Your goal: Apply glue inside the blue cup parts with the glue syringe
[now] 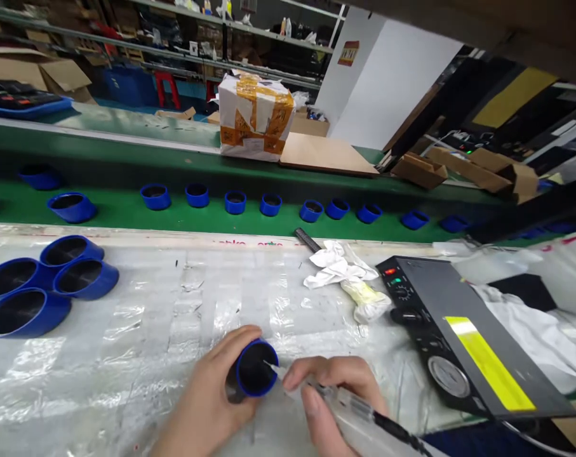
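My left hand (206,400) is wrapped round a blue cylindrical cap (256,368), tilted so its dark open mouth faces me. My right hand (333,393) pinches a clear pen-like dispensing tool (345,403) with a black hose at its back; the thin tip rests at the cap's rim. Both hands work low at the near edge of the plastic-covered table (173,317).
Several large blue caps (44,279) lie at the left. A row of small blue caps (235,202) sits on the green conveyor (126,212). A crumpled white cloth (345,273) and a black control box (463,336) are at the right. A taped carton (254,114) stands beyond.
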`<state>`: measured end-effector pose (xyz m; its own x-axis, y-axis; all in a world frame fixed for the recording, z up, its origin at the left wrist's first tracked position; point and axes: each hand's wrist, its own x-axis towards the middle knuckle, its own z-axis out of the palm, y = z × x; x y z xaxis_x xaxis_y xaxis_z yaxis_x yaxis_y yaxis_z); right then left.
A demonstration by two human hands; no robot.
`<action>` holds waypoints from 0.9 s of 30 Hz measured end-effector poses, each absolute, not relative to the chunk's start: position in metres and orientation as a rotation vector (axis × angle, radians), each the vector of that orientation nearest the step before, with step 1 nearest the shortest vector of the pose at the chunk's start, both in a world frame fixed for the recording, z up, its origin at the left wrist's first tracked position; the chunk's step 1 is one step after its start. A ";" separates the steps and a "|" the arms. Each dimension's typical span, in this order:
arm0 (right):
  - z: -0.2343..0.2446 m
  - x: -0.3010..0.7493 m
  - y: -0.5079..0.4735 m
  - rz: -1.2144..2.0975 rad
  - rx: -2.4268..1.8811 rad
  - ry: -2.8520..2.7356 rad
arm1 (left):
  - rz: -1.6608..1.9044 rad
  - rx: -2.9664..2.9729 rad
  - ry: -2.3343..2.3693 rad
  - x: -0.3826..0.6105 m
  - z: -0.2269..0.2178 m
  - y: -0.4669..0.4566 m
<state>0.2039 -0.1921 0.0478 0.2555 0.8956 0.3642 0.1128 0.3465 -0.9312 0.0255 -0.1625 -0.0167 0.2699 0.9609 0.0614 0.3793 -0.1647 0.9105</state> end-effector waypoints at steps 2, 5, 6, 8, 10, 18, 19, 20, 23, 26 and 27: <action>0.044 0.201 -0.190 0.724 -1.087 -1.236 | 0.898 1.703 1.230 0.024 -0.011 -0.160; 0.041 0.197 -0.186 0.749 -1.070 -1.260 | 0.919 1.684 1.206 0.025 -0.010 -0.162; 0.041 0.196 -0.185 0.759 -1.061 -1.259 | 0.928 1.671 1.198 0.026 -0.012 -0.163; 0.040 0.194 -0.183 0.777 -1.048 -1.258 | 0.950 1.648 1.191 0.028 -0.016 -0.166; 0.040 0.193 -0.181 0.780 -1.050 -1.271 | 0.972 1.639 1.191 0.028 -0.019 -0.168; 0.043 0.190 -0.182 0.711 -1.063 -1.258 | 0.883 1.663 1.199 0.024 -0.002 -0.161; 0.044 0.190 -0.182 0.708 -1.068 -1.258 | 0.882 1.663 1.205 0.024 -0.001 -0.161; 0.044 0.191 -0.182 0.708 -1.071 -1.259 | 0.882 1.664 1.208 0.024 0.000 -0.161; 0.043 0.193 -0.181 0.716 -1.065 -1.273 | 0.887 1.669 1.207 0.025 0.001 -0.161; 0.041 0.195 -0.181 0.715 -1.051 -1.286 | 0.896 1.669 1.208 0.025 0.002 -0.160; 0.040 0.196 -0.181 0.714 -1.044 -1.285 | 0.897 1.669 1.209 0.025 0.002 -0.160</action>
<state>0.1958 -0.1805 0.0397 0.1825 0.8930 0.4113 0.1224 0.3945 -0.9107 0.0251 -0.1601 0.0023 0.2705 0.9607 0.0622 0.3386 -0.1554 0.9280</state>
